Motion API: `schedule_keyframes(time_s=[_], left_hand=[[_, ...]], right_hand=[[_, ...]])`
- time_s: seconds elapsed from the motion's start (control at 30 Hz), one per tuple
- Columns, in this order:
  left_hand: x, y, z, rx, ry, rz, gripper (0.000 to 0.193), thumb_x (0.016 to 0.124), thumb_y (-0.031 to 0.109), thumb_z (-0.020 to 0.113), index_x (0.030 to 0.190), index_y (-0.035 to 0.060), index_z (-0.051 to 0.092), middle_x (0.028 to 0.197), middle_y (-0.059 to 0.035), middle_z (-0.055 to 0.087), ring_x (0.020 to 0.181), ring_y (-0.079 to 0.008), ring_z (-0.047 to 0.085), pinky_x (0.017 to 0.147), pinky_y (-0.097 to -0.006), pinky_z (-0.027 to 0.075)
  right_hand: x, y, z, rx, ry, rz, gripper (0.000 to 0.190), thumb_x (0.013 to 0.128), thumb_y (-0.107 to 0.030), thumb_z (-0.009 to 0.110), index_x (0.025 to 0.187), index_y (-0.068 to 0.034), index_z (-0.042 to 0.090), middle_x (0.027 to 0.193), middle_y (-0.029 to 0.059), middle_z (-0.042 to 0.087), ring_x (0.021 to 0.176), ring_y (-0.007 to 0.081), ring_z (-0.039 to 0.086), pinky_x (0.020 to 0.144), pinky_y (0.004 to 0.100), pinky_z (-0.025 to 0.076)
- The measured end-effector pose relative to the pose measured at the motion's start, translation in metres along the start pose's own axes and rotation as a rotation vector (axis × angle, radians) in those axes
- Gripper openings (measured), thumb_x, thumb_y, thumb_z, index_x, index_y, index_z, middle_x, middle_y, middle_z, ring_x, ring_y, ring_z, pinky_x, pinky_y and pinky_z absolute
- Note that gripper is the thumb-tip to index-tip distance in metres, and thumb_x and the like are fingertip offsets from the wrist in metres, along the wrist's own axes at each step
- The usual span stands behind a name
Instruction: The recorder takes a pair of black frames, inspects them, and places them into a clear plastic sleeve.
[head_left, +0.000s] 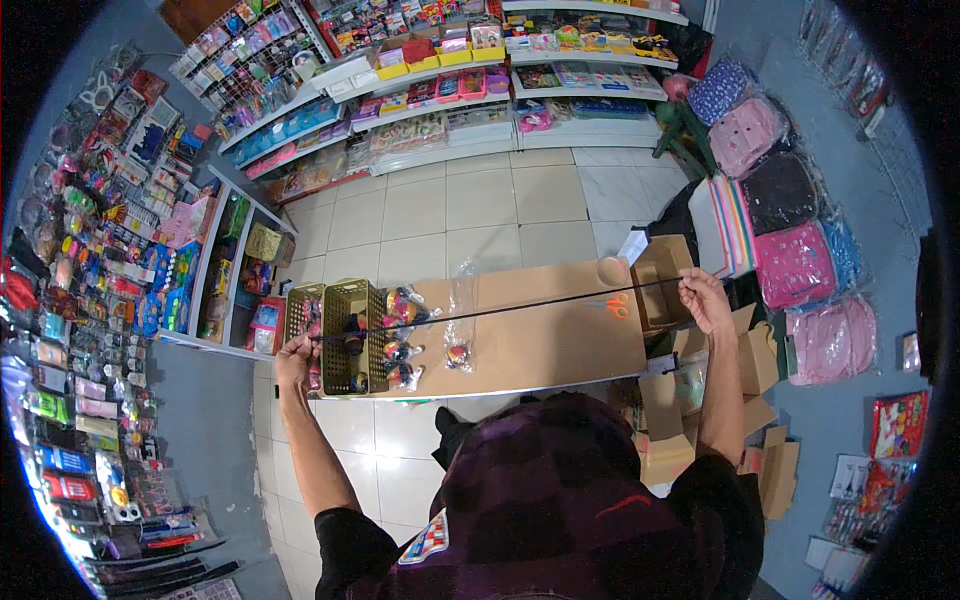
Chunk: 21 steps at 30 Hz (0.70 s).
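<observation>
A thin black cord (517, 304) stretches nearly straight above the cardboard-topped table (547, 345). Its left end is pinched in my left hand (296, 360), over the outer side of the green baskets. At the far right, fingers of my right hand (705, 300) grip the other end, beside an open cardboard box (663, 262). Below the cord sit a perforated olive-green basket (349, 300) with dark round items inside and a second such basket (304, 300) holding pinkish packs. Several colourful wrapped balls (401, 360) lie next to them, and one wrapped ball (457, 356) rests apart in clear plastic.
Orange-handled scissors (616, 304) and a roll of tape (612, 271) lie toward the table's right end. Open cartons (667, 412) crowd the floor at right, near wrapped backpacks (795, 262). Stocked shelves (442, 120) line the back; goods hang on the left wall.
</observation>
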<state>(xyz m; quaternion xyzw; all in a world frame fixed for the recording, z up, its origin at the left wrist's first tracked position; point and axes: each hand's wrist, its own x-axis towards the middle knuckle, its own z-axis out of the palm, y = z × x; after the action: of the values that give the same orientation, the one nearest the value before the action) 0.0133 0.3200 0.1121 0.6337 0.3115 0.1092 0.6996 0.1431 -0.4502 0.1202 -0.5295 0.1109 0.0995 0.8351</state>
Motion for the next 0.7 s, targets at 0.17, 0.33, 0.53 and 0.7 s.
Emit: schedule_keyframes(time_s=[0.17, 0.33, 0.53, 0.7], left_hand=[[0.005, -0.001, 0.007, 0.017, 0.071, 0.133, 0.013, 0.092, 0.004, 0.061, 0.101, -0.0047, 0.064, 0.082, -0.0068, 0.064, 0.071, -0.0149, 0.062, 0.067, -0.0248, 0.056], [0.007, 0.0, 0.009, -0.004, 0.225, 0.308, 0.013, 0.088, 0.008, 0.069, 0.095, -0.0037, 0.067, 0.081, -0.0052, 0.065, 0.071, -0.0126, 0.061, 0.061, -0.0257, 0.052], [-0.02, 0.033, 0.056, 0.013, 0.353, 0.402, 0.018, 0.085, 0.004, 0.07, 0.101, -0.0038, 0.066, 0.086, -0.0037, 0.067, 0.074, -0.0086, 0.06, 0.067, -0.0213, 0.049], [-0.038, 0.058, 0.101, 0.116, 0.284, 0.625, 0.019, 0.085, 0.003, 0.068, 0.102, -0.0039, 0.064, 0.085, -0.0046, 0.067, 0.078, -0.0102, 0.061, 0.072, -0.0228, 0.051]], right_hand=[[0.001, 0.0, 0.012, -0.171, 0.069, -0.008, 0.015, 0.089, -0.004, 0.062, 0.104, 0.001, 0.064, 0.082, 0.0047, 0.066, 0.068, 0.0091, 0.062, 0.061, 0.0201, 0.053], [0.0, -0.001, 0.02, -0.307, 0.079, -0.02, 0.017, 0.088, -0.004, 0.064, 0.104, 0.001, 0.063, 0.082, 0.0042, 0.066, 0.068, 0.0081, 0.061, 0.061, 0.0199, 0.052], [0.008, 0.005, 0.015, -0.576, 0.011, -0.162, 0.012, 0.086, -0.004, 0.065, 0.096, 0.002, 0.065, 0.079, 0.0036, 0.066, 0.067, 0.0094, 0.061, 0.058, 0.0216, 0.047], [-0.015, -0.027, 0.098, -1.228, 0.097, -0.464, 0.01, 0.082, 0.0, 0.063, 0.091, 0.001, 0.065, 0.075, 0.014, 0.067, 0.067, 0.0225, 0.064, 0.063, 0.0341, 0.049]])
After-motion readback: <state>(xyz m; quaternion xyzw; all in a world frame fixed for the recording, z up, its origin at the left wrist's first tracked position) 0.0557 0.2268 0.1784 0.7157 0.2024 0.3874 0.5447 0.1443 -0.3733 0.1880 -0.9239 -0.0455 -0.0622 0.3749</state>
